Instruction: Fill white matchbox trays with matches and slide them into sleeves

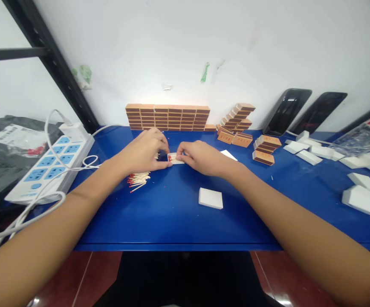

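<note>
My left hand and my right hand meet over a small white matchbox tray on the blue table. Red-tipped matches lie in the tray. The right hand's fingers pinch the tray's right end. The left hand's fingers are closed around a bunch of matches at the tray's left end. A loose pile of red-tipped matches lies just under the left hand. A white inner box lies face down in front of the right wrist.
Stacked brown matchboxes form a wall at the back, with more piles to the right. White trays lie scattered at right. A white-blue power strip with cables sits left. Two dark phones lean on the wall.
</note>
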The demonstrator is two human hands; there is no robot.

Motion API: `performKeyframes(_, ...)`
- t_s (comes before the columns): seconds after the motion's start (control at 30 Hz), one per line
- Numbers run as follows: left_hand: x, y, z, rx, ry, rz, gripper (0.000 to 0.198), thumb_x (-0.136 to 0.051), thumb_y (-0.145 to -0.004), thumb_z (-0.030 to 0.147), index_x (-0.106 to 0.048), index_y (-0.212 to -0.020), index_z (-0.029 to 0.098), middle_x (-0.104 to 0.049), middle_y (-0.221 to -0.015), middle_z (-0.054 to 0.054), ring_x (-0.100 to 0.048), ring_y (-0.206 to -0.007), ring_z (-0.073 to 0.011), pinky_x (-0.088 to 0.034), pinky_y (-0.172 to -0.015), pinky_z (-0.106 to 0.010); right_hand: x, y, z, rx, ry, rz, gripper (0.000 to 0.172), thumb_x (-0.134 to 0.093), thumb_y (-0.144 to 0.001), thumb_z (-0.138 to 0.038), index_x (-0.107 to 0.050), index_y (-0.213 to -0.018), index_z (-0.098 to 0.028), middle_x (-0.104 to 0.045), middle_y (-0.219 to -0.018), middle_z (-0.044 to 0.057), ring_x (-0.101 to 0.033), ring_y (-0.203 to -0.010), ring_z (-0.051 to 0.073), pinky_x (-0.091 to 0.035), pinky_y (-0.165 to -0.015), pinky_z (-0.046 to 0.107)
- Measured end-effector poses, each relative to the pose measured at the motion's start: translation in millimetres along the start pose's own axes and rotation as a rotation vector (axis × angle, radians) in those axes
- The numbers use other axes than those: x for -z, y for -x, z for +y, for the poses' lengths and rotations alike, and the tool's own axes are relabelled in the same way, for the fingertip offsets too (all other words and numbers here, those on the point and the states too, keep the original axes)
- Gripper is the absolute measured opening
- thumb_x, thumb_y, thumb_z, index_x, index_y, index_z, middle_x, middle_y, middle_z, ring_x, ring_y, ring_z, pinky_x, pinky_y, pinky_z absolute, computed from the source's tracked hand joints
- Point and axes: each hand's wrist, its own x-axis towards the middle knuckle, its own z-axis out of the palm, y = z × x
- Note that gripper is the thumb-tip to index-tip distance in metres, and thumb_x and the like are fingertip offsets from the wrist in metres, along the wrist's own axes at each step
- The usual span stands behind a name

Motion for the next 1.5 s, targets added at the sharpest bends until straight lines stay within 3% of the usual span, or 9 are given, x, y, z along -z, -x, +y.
performKeyframes(0.47, 0.2, 0, -1, 0.001, -0.018, -0.005, 0.031, -0.079, -0.090, 0.051, -0.082, -0.097, 0.021, -0.076, -0.118, -0.010, -0.061, -0.119, -0.0322, -0.046, -0.105, -0.048, 2, 1, 2, -0.009, -0.020, 0.015, 0.019, -0.059, -0.107, -0.031, -0.074, -0.102, -0.019, -0.069, -0.087, 0.004, -0.054, -0.073, 0.016, -0.030, -0.067, 0.029)
performKeyframes(0.73, -0.3, 1, -1, 0.002, -0.006, 0.008, 0.030, -0.079, -0.091, 0.050, -0.083, -0.098, 0.021, -0.077, -0.117, -0.010, -0.061, -0.119, -0.0314, -0.046, -0.106, -0.048, -6, -2, 6, 0.007, -0.168, 0.084, 0.018, -0.064, -0.105, -0.032, -0.072, -0.095, -0.018, -0.059, -0.073, -0.002, -0.047, -0.067, 0.013, -0.027, -0.067, 0.029)
performKeyframes(0.87, 0.8, 1, 0, 0.009, -0.026, 0.001, 0.030, -0.077, -0.092, 0.049, -0.082, -0.095, 0.020, -0.076, -0.114, -0.011, -0.060, -0.117, -0.0316, -0.046, -0.103, -0.047, -5, 6, -16, 0.021, -0.219, 0.207, 0.018, -0.067, -0.103, -0.033, -0.072, -0.096, -0.018, -0.055, -0.068, -0.004, -0.045, -0.065, 0.013, -0.027, -0.067, 0.029)
performKeyframes(0.97, 2.5, 0, 0, 0.016, -0.040, -0.016, 0.022, -0.076, -0.089, 0.039, -0.082, -0.096, 0.019, -0.076, -0.115, -0.012, -0.061, -0.112, -0.0311, -0.047, -0.097, -0.046, -12, 17, -44, 0.165, -0.258, 0.307, 0.015, -0.066, -0.103, -0.030, -0.073, -0.097, -0.018, -0.060, -0.071, -0.003, -0.050, -0.067, 0.013, -0.030, -0.069, 0.029)
performKeyframes(1.07, 3.2, 0, -1, 0.017, -0.019, -0.033, 0.020, -0.077, -0.088, 0.036, -0.084, -0.100, 0.021, -0.076, -0.117, -0.011, -0.061, -0.113, -0.0313, -0.046, -0.097, -0.046, -25, 24, -68, 0.356, -0.276, 0.204, 0.013, -0.068, -0.103, -0.029, -0.075, -0.105, -0.018, -0.073, -0.087, 0.001, -0.060, -0.077, 0.015, -0.037, -0.074, 0.028)
performKeyframes(1.13, 2.7, 0, 0, 0.021, -0.013, -0.015, 0.023, -0.079, -0.090, 0.042, -0.084, -0.099, 0.022, -0.076, -0.116, -0.010, -0.061, -0.115, -0.0318, -0.046, -0.099, -0.047, -34, 24, -76, 0.400, -0.233, 0.120, 0.017, -0.065, -0.106, -0.028, -0.076, -0.112, -0.017, -0.078, -0.099, 0.006, -0.066, -0.085, 0.018, -0.040, -0.077, 0.030)
performKeyframes(1.27, 1.3, 0, 0, 0.021, -0.021, 0.004, 0.026, -0.080, -0.089, 0.047, -0.085, -0.095, 0.022, -0.076, -0.114, -0.010, -0.061, -0.115, -0.0317, -0.046, -0.100, -0.047, -43, 19, -77, 0.390, -0.179, 0.047, 0.022, -0.058, -0.110, -0.025, -0.077, -0.116, -0.017, -0.080, -0.104, 0.009, -0.070, -0.092, 0.021, -0.045, -0.081, 0.032)
performKeyframes(1.5, 1.0, 0, 0, 0.021, -0.018, 0.013, 0.026, -0.082, -0.089, 0.047, -0.085, -0.096, 0.022, -0.077, -0.114, -0.010, -0.062, -0.116, -0.0322, -0.046, -0.101, -0.047, -44, 16, -78, 0.381, -0.170, 0.032, 0.021, -0.058, -0.109, -0.024, -0.078, -0.113, -0.020, -0.080, -0.101, 0.007, -0.071, -0.093, 0.020, -0.046, -0.082, 0.031)
